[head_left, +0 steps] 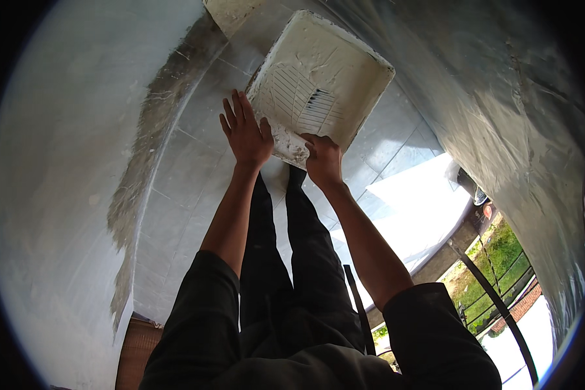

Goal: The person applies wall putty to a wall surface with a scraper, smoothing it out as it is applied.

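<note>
A paint tray (364,49) coated in off-white paint lies tilted ahead of me, with ridges and a dark bare patch on its ramp. At its near end, between my hands, is a white, paint-caked, roller-like piece (288,145). I cannot tell whether it is a roller cover or the tray's lip. My left hand (248,138) lies open against the tray's near left side, fingers stretched out and thumb apart. The fingers of my right hand (325,159) are curled round the right end of the white piece, and partly hidden.
On the left a pale wall (78,162) has a rough grey-brown strip along its foot. Plastic sheeting (500,110) hangs on the right. Grey floor tiles (188,162) lie below, with a bright sunlit patch. Dark railings (500,305) and grass appear at lower right.
</note>
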The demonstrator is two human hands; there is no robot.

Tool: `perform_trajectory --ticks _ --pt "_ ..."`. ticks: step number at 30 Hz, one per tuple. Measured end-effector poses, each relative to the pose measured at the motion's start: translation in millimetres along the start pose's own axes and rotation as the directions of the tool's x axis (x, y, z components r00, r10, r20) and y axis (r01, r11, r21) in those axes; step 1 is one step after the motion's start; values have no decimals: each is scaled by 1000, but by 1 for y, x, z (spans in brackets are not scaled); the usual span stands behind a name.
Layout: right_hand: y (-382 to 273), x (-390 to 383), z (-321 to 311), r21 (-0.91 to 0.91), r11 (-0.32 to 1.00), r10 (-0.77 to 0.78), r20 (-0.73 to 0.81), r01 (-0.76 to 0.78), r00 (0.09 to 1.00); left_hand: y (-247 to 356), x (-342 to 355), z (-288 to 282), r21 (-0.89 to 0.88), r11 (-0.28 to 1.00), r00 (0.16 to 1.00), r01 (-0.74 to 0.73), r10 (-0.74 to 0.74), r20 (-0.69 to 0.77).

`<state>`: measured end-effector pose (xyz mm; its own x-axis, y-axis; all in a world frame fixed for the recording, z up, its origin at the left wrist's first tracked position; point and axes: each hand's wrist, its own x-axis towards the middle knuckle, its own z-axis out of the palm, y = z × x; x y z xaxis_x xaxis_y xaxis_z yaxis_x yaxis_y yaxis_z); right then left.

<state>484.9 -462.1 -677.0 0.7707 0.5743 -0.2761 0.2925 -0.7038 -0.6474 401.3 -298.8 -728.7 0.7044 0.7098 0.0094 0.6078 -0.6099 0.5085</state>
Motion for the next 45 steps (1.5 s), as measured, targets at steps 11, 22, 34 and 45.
perform_trajectory --ticks 11,22,34,45 --pt "-35 14 -83 941 169 280 241 -295 929 41 2 -91 -87 995 999 -49 50 8" --pt "-189 26 -155 957 -127 -79 252 -261 964 98 17 -274 -52 993 953 -102 83 -292" --pt "-474 -24 -205 949 -241 -606 14 -201 796 45 -24 -551 135 985 593 -105 171 -787" --pt "-725 -153 -234 974 -218 -781 -216 68 586 -24 -89 -776 435 898 301 -61 432 -850"
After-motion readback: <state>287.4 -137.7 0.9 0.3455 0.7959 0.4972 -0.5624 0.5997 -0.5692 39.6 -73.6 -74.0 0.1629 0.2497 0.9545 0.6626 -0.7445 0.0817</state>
